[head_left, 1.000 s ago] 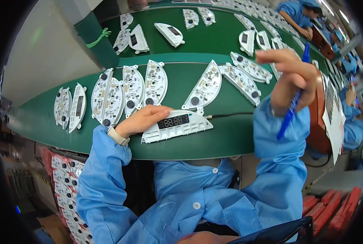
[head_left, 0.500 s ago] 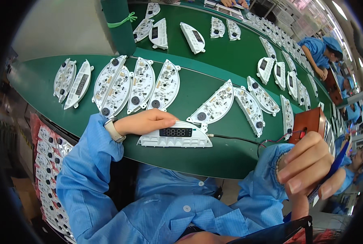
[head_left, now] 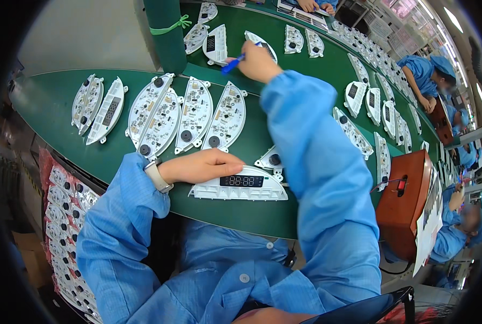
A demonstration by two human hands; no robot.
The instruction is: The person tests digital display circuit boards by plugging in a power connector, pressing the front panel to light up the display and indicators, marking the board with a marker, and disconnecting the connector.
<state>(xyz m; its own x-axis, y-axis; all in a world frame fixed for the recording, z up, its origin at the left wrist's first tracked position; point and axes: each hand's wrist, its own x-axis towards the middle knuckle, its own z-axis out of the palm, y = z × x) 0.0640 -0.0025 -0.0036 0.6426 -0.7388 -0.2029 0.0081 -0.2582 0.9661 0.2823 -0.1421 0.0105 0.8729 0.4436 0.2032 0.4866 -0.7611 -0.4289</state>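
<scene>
My left hand point(head_left: 203, 166) holds a white half-moon display module point(head_left: 238, 190) at the table's front edge, thumb over its top and fingers behind. The module's dark digit window is lit. My right hand point(head_left: 260, 63) is stretched far across the table, closed round a blue pen point(head_left: 232, 65). It is over another white display module point(head_left: 253, 37) on the far mat, partly covering it; whether it touches that module I cannot tell. Just behind the held module, a white circuit-side module point(head_left: 265, 159) is mostly hidden by my right sleeve.
Several half-moon modules point(head_left: 193, 114) lie with circuit sides up on the green table point(head_left: 46, 108). A reddish-brown box point(head_left: 400, 202) with a wire stands at right. A green post point(head_left: 165, 48) rises at back. Bagged modules point(head_left: 63, 232) sit lower left. Co-workers point(head_left: 424, 75) sit along the right.
My right hand, with the blue pen, has swung from the near right to the far middle of the table. My left hand stays on the lit module.
</scene>
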